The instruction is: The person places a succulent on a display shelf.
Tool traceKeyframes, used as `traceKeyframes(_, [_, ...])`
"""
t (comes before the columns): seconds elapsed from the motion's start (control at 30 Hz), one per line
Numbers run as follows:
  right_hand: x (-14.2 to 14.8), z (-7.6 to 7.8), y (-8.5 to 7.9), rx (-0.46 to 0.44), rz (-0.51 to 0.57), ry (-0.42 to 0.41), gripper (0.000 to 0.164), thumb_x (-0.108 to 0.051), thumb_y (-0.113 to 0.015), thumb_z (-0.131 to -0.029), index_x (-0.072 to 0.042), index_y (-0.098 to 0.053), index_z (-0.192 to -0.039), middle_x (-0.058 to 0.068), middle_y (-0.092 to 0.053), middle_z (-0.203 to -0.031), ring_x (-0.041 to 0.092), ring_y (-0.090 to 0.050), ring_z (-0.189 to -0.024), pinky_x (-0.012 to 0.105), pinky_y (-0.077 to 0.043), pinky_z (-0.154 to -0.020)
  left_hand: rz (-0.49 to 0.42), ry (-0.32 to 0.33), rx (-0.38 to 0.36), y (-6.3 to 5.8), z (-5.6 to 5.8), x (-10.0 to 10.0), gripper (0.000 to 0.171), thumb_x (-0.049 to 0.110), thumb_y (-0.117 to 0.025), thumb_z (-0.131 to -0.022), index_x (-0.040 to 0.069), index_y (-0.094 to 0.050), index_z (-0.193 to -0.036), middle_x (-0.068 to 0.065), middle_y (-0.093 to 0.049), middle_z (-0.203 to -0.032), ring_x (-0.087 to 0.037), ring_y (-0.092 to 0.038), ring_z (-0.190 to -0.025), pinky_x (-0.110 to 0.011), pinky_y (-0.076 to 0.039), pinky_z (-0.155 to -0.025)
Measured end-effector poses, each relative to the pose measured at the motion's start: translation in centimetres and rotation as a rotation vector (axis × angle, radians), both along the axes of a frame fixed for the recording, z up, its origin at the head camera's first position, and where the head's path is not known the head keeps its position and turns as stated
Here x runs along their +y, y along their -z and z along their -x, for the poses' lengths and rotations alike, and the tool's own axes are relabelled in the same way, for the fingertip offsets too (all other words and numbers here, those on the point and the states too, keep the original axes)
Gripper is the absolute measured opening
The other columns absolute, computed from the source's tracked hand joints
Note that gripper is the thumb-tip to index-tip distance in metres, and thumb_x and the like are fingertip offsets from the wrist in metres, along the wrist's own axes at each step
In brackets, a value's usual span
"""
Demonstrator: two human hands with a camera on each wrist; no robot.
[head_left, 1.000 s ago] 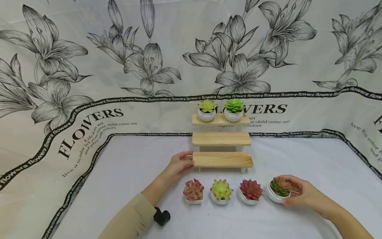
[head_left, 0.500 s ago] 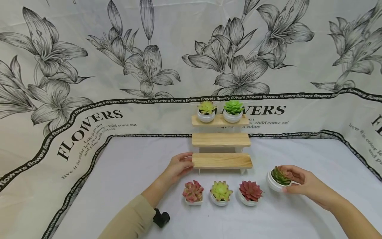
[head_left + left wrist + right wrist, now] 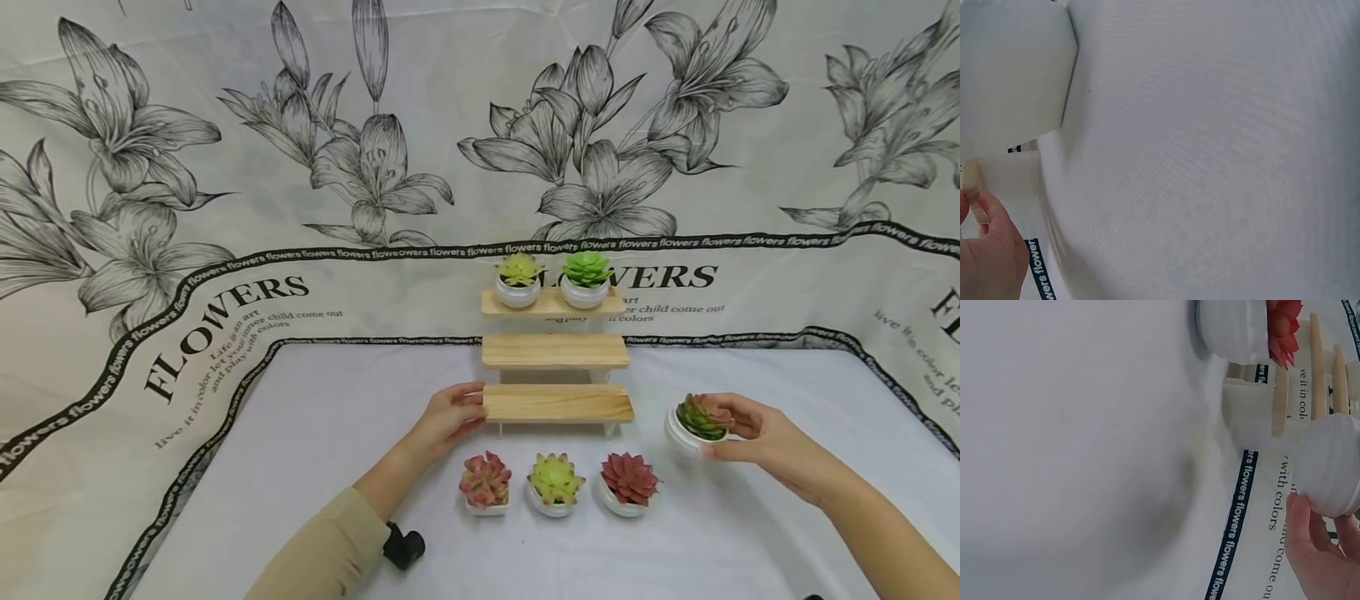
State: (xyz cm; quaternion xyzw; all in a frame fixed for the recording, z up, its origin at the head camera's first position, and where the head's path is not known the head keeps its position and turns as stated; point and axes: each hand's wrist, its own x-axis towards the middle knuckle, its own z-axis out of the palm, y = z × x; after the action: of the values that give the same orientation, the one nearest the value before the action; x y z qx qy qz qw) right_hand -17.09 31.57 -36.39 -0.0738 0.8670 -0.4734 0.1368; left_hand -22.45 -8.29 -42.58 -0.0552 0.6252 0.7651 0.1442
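Observation:
My right hand holds a potted succulent with green and reddish leaves by its round white pot, lifted off the cloth. In the right wrist view, thumb and fingers grip that white pot. A tiered wooden shelf stands in the middle; my left hand pinches the left end of its lowest board. The left wrist view shows the thumb and a finger on the board's end. On the top board sit a yellow-green succulent and a bright green succulent.
In front of the shelf stand a pink succulent in a squarish pot, a yellow-green succulent and a dark red succulent. A small black object lies by the left sleeve. Flower-printed cloth hangs behind.
My right hand has raised the green-and-red succulent off the cloth and carried it away from me, beside the shelf's right. The left hand stays on the lowest board.

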Motion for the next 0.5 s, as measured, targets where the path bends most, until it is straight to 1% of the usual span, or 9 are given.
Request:
traceKeyframes(0.1, [-0.6, 0.4, -0.6, 0.001, -0.031, -0.003, 0.07, -0.019, -0.067, -0.085, 0.005, -0.029, -0.139, 0.023, -0.036, -0.138, 0.015, -0.043, -0.118, 0.029, -0.047, -0.085, 0.007, 0.0, 0.005, 0.0, 0.0, 0.0, 0.047, -0.012, -0.056, -0.082, -0.006, -0.048, -0.128, -0.008, -0.058, -0.097, -0.014, -0.059, -0.082, -0.026, -0.053, -0.078])
traceKeyframes(0.17, [-1.0, 0.6, -0.9, -0.004, -0.033, -0.007, 0.072, -0.02, -0.067, -0.086, 0.006, -0.027, -0.14, 0.027, -0.033, -0.139, 0.034, -0.038, -0.123, 0.043, -0.045, -0.091, 0.011, -0.005, 0.002, -0.1, 0.0, 0.1, 0.047, -0.012, -0.056, -0.082, -0.006, -0.049, -0.128, -0.008, -0.058, -0.097, -0.015, -0.058, -0.082, -0.026, -0.053, -0.078])
traceKeyframes(0.2, [-1.3, 0.7, -1.1, -0.009, -0.029, -0.006, 0.073, -0.02, -0.067, -0.086, 0.006, -0.026, -0.14, 0.028, -0.032, -0.14, 0.041, -0.033, -0.125, 0.049, -0.043, -0.093, 0.011, -0.008, -0.001, -0.1, 0.0, 0.1, 0.047, -0.012, -0.056, -0.082, -0.006, -0.049, -0.128, -0.008, -0.058, -0.097, -0.015, -0.059, -0.082, -0.026, -0.053, -0.078])
traceKeyframes(0.23, [-1.5, 0.8, -1.2, -0.011, -0.025, -0.005, 0.073, -0.02, -0.068, -0.085, 0.006, -0.026, -0.14, 0.029, -0.031, -0.14, 0.044, -0.031, -0.126, 0.055, -0.04, -0.094, 0.012, -0.011, -0.004, -0.1, 0.0, 0.1, 0.046, -0.012, -0.056, -0.082, -0.005, -0.049, -0.128, -0.008, -0.058, -0.096, -0.015, -0.059, -0.082, -0.026, -0.053, -0.077])
traceKeyframes(0.33, [-2.2, 1.0, -1.7, -0.014, -0.001, -0.01, 0.075, -0.02, -0.068, -0.084, 0.007, -0.025, -0.14, 0.03, -0.03, -0.139, 0.047, -0.028, -0.127, 0.061, -0.035, -0.096, 0.009, -0.016, -0.004, -0.2, -0.1, 0.1, 0.047, -0.012, -0.056, -0.081, -0.006, -0.05, -0.128, -0.008, -0.058, -0.096, -0.015, -0.059, -0.082, -0.025, -0.053, -0.077])
traceKeyframes(0.43, [-3.0, 1.3, -2.1, -0.005, 0.003, -0.014, 0.076, -0.02, -0.069, -0.084, 0.007, -0.026, -0.14, 0.029, -0.031, -0.139, 0.045, -0.029, -0.127, 0.058, -0.035, -0.098, 0.006, -0.016, 0.001, -0.2, -0.1, 0.1, 0.047, -0.012, -0.055, -0.081, -0.006, -0.049, -0.128, -0.008, -0.058, -0.096, -0.014, -0.058, -0.081, -0.024, -0.053, -0.076])
traceKeyframes(0.5, [-3.5, 1.6, -2.4, 0.003, 0.013, -0.02, 0.076, -0.02, -0.07, -0.083, 0.007, -0.027, -0.14, 0.029, -0.032, -0.139, 0.045, -0.029, -0.127, 0.059, -0.035, -0.097, 0.002, -0.014, 0.0, -0.1, -0.1, 0.2, 0.048, -0.012, -0.055, -0.081, -0.006, -0.049, -0.128, -0.008, -0.058, -0.096, -0.013, -0.058, -0.081, -0.024, -0.053, -0.076])
